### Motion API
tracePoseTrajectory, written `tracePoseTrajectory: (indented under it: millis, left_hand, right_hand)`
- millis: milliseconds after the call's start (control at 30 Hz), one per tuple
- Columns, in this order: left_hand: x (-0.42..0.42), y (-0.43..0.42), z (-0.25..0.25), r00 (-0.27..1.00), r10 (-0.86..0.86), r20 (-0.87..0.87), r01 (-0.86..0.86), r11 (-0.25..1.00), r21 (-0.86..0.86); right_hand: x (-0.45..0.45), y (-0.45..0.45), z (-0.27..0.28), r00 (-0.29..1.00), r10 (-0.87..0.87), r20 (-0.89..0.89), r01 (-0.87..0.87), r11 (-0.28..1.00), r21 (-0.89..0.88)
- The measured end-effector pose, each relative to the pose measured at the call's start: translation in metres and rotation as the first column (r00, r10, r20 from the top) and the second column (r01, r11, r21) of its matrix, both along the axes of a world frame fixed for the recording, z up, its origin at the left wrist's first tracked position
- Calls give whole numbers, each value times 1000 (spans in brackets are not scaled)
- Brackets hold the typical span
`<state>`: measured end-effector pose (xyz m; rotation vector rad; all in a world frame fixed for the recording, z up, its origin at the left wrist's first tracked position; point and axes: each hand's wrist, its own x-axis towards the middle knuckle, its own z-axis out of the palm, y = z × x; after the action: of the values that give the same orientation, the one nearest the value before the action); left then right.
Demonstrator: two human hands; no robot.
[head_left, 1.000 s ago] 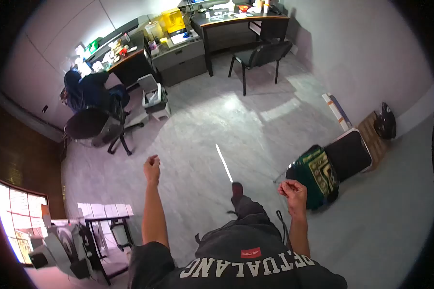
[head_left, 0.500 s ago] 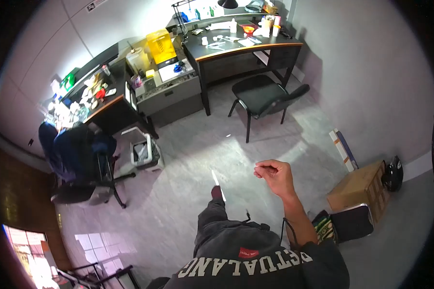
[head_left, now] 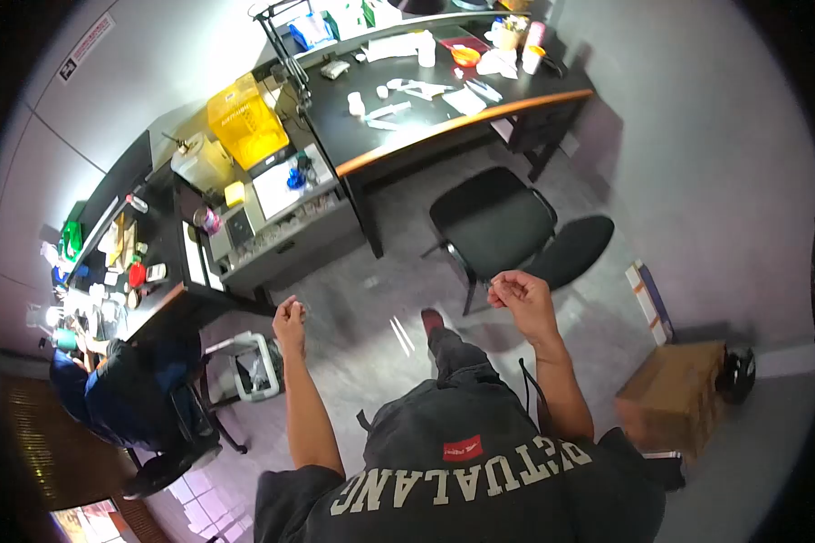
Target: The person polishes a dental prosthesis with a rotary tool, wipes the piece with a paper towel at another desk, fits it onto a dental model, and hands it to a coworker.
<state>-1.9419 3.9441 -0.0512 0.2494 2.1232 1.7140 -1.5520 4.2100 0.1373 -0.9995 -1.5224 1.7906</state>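
Note:
My left hand (head_left: 290,328) is raised over the floor, its fingers curled together; whether anything is inside them cannot be made out. In front of me on the right, my right hand (head_left: 523,303) has thumb and fingers pinched, and whatever it may hold is too small to name. Nearest to it is a black chair (head_left: 493,222), whose backrest lies just beyond the hand in view. Past the chair stands a black desk (head_left: 335,136) with a wooden edge, bearing white bottles (head_left: 426,50), an orange bowl (head_left: 465,57) and several white tools and papers.
A co-worker (head_left: 127,398) sits at the left desk (head_left: 177,271). A waste bin (head_left: 267,376) stands on the floor near my left hand. Between the desks are a grey cabinet (head_left: 285,249) and a yellow container (head_left: 249,122). A cardboard box (head_left: 670,389) sits by the right wall.
My left hand has come into view. I have moved nearer the chair and desk, with my right hand still raised and pinched. The co-worker's hands now show at the left desk.

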Motion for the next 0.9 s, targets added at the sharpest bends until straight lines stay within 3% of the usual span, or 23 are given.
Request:
tracePoseTrajectory:
  millis: [67, 133, 167, 200, 233, 267, 333, 400, 500, 533, 567, 600, 633, 700, 767, 900]
  left_hand:
    - [-16, 54, 2, 1000, 13, -22, -12, 999, 34]
    - [-26, 57, -56, 975, -195, -106, 154, 938, -310]
    - [-10, 64, -54, 983, -181, 37, 181, 913, -366]
    - [-11, 42, -127, 985, -170, 16, 167, 940, -298]
    - [6, 39, -107, 975, -194, 111, 224, 866, -448]
    - [14, 35, -102, 953, -185, 241, 283, 831, -479]
    - [26, 19, -118, 962, -72, 262, 214, 795, -567]
    - [19, 20, -120, 857, 129, 498, 129, 883, -451]
    - [-49, 35, -151, 849, -149, 506, 385, 831, -401]
    - [-72, 65, -145, 876, -407, 258, 477, 651, -590]
    - [-97, 113, -108, 885, -317, 342, 466, 609, -641]
    - [-128, 139, -109, 908, -321, 268, 418, 714, -562]
    - [-151, 192, -61, 944, -119, 308, 292, 737, -609]
    - [-202, 259, -19, 976, -18, 219, 135, 835, -533]
    - [-245, 292, 10, 988, -127, 89, 147, 952, -270]
    - [-255, 339, 83, 981, -48, -187, 8, 978, -209]
  right_hand:
    - [-42, 66, 1, 998, 58, -13, -58, 998, 7]
    - [-76, 120, 0, 995, 93, -25, -94, 996, -9]
    - [-97, 157, -2, 992, 124, -23, -123, 991, 45]
    - [-118, 191, -6, 989, 149, -14, -147, 985, 85]
    - [-134, 219, -9, 985, 171, 0, -169, 978, 124]
    - [-154, 246, 5, 990, 135, 32, -138, 981, 139]
    - [-181, 296, 11, 994, 70, 81, -80, 987, 139]
    - [-201, 349, 3, 994, 37, 103, -59, 976, 212]
    - [-218, 389, 0, 993, -80, 85, 63, 979, 191]
    - [-220, 394, 0, 988, -134, 81, 118, 977, 179]
    - [-221, 399, 0, 981, -159, 107, 142, 977, 157]
    - [-222, 406, -1, 975, -183, 123, 166, 977, 137]
    - [-224, 412, -3, 969, -213, 129, 198, 973, 121]
    - [-228, 435, -17, 943, -277, 184, 260, 959, 112]
    - [-234, 468, -30, 931, -290, 222, 241, 944, 223]
    - [-263, 554, -47, 954, -237, 181, 136, 886, 443]
